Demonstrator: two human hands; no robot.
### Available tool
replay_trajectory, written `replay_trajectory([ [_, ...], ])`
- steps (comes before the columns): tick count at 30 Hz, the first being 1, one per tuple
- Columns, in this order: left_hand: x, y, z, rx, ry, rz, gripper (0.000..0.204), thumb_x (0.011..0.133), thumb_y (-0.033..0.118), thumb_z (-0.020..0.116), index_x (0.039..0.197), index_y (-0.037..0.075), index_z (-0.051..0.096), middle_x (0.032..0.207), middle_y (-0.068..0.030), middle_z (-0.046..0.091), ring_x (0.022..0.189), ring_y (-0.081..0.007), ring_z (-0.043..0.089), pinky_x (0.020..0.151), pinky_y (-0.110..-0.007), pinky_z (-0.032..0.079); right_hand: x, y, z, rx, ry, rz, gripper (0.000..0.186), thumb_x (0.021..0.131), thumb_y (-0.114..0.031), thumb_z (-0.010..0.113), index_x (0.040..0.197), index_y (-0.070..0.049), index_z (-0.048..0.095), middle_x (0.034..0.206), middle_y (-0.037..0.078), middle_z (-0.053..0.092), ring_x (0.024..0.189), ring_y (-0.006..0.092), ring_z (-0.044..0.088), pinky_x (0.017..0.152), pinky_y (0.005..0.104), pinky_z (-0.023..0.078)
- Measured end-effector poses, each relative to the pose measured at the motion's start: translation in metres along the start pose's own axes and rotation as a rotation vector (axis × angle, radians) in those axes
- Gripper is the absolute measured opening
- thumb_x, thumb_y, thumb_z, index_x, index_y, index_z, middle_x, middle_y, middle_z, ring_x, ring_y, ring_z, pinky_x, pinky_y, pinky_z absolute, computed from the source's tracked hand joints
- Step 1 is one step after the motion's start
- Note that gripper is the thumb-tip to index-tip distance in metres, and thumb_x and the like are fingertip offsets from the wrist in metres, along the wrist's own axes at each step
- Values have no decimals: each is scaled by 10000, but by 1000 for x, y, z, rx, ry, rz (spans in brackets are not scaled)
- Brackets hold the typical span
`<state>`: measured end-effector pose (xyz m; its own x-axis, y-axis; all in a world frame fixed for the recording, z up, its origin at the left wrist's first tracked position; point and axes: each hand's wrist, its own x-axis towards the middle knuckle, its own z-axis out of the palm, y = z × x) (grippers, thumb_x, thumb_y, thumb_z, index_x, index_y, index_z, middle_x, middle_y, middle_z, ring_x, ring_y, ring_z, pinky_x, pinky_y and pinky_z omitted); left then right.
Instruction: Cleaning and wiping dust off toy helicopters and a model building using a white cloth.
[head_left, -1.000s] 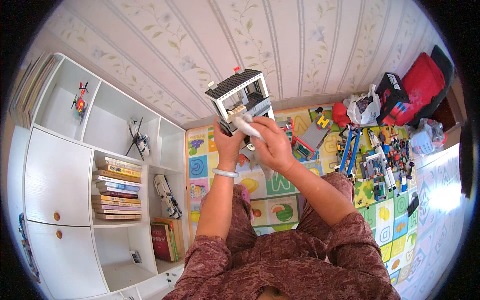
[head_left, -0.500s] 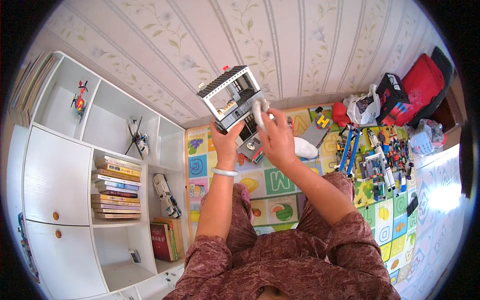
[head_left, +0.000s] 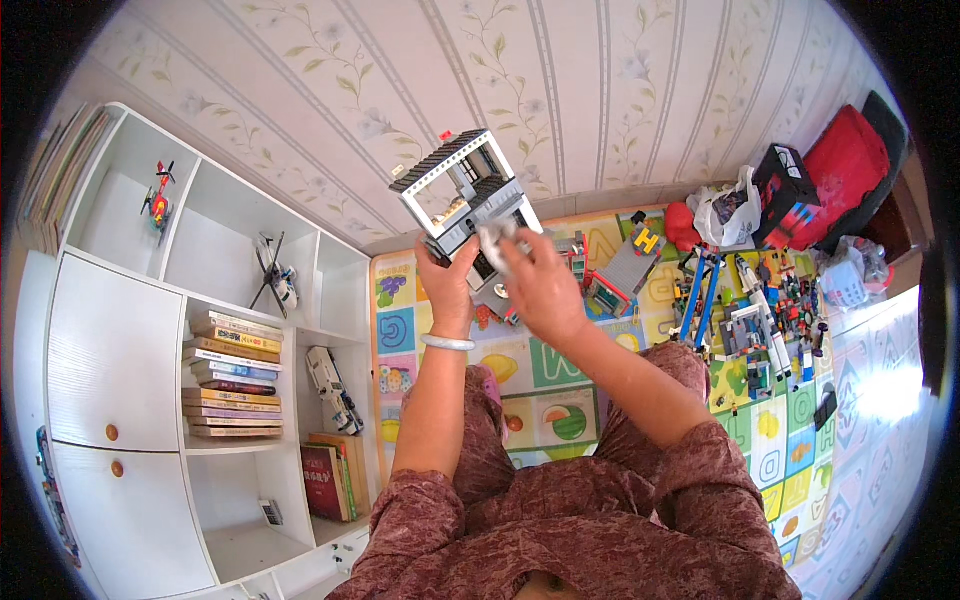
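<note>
My left hand [head_left: 447, 285] grips the lower left corner of a toy brick building [head_left: 462, 205], lifted above the mat and tilted. The building has white frames, grey walls and a dark ribbed roof edge. Against its front, my right hand [head_left: 545, 290] pinches a white cloth [head_left: 495, 243], somewhat smeared by motion. The cloth and fingers hide part of the building's lower wall. Below and to the right, a grey toy brick piece with red and white sides [head_left: 612, 285] rests on the mat.
A white shelf unit [head_left: 180, 290] with books [head_left: 235, 375] and toy helicopters [head_left: 275, 275] stands at left. Many loose bricks and built parts [head_left: 765, 325] lie on the colourful play mat [head_left: 570, 365] at right. Behind them are a white plastic bag [head_left: 730, 215] and a black box [head_left: 785, 190].
My right hand has moved left and slightly down across the building with the cloth. The cloth's hanging end no longer shows beside my wrist, uncovering the grey brick piece. The left hand barely moved.
</note>
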<state>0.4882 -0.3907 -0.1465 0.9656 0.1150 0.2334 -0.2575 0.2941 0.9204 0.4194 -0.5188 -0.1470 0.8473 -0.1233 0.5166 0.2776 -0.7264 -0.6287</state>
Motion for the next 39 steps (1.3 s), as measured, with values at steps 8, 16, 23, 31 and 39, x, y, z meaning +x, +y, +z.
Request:
replay_trajectory([
  [8,5,0,-7,-67,26,-13,407,796,55,731,1139,24,516,1027,-64,608,913,-155,593,855,-294,464,-2,4,5,-78,-79,-121,432,763,-81,620,1192,-47,585,1237,160,491,1010,333,571,856,408,498],
  [16,6,-3,-8,-42,13,12,536,770,43,763,1213,-4,464,1070,-68,579,926,-136,568,839,-278,467,2,3,4,-97,-33,26,437,759,-58,633,1192,-27,584,1259,163,485,962,328,588,815,423,506],
  [23,6,-2,-10,-110,12,-27,516,777,50,761,1206,9,477,1050,-64,586,914,-131,571,820,-271,470,-14,-3,14,-69,-76,-259,460,755,-71,639,1209,-41,569,1270,150,489,1001,318,585,826,403,514],
  [31,6,0,-9,-122,47,-40,530,761,41,768,1202,14,476,1047,-55,590,923,-132,570,837,-274,460,17,26,-6,-146,112,52,487,786,-76,619,1264,-51,526,1276,158,456,1007,335,574,841,414,503],
  [39,7,-2,-10,-58,16,-26,597,745,51,781,1235,-3,444,1077,-73,580,949,-138,572,838,-278,476,13,17,5,-87,39,-106,477,772,-48,619,1242,-32,539,1271,177,462,978,348,577,832,432,488],
])
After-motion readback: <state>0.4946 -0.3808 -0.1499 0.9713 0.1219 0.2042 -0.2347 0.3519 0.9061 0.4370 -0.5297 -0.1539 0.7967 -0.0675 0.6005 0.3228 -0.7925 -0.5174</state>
